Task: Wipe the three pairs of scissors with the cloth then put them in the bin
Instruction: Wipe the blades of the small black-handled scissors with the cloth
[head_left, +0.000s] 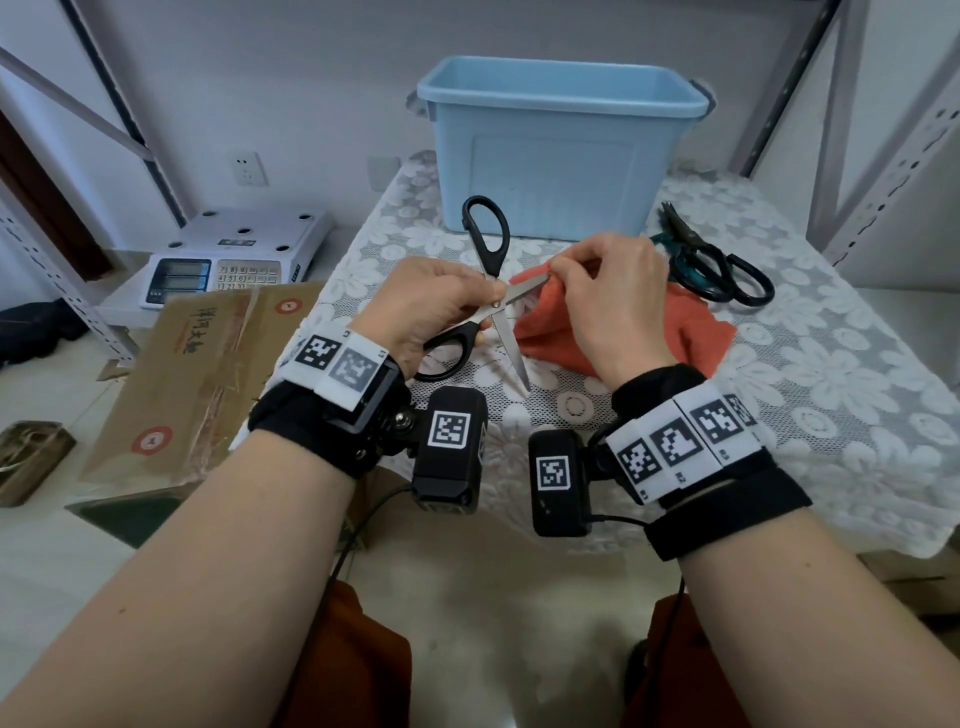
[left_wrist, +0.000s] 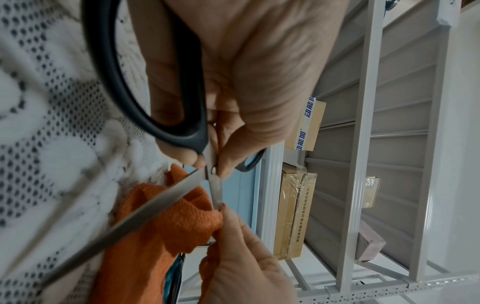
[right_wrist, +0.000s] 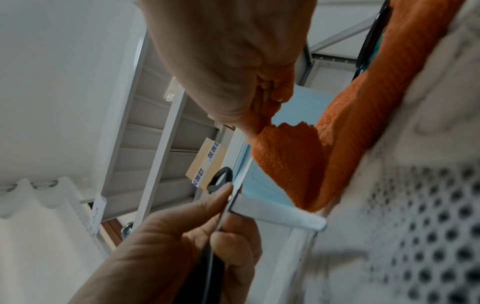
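My left hand (head_left: 470, 306) grips a black-handled pair of scissors (head_left: 488, 244) near its pivot, blades spread wide above the table. My right hand (head_left: 563, 275) pinches the orange cloth (head_left: 691, 332) around the tip of one blade. In the left wrist view, my left hand (left_wrist: 221, 152) holds the scissors (left_wrist: 161, 203) by the pivot and the cloth (left_wrist: 168, 226) wraps the shorter-looking blade. In the right wrist view, my right hand (right_wrist: 262, 96) pinches the cloth (right_wrist: 285, 160). Two more pairs, teal-handled scissors (head_left: 693, 265) and black-handled scissors (head_left: 750, 283), lie at the right. The blue bin (head_left: 561, 150) stands behind.
A lace cloth covers the table (head_left: 810, 395). A white weighing scale (head_left: 234, 254) and flattened cardboard (head_left: 208, 364) lie to the left, lower down. Grey shelf uprights (head_left: 852, 156) rise at the right and left.
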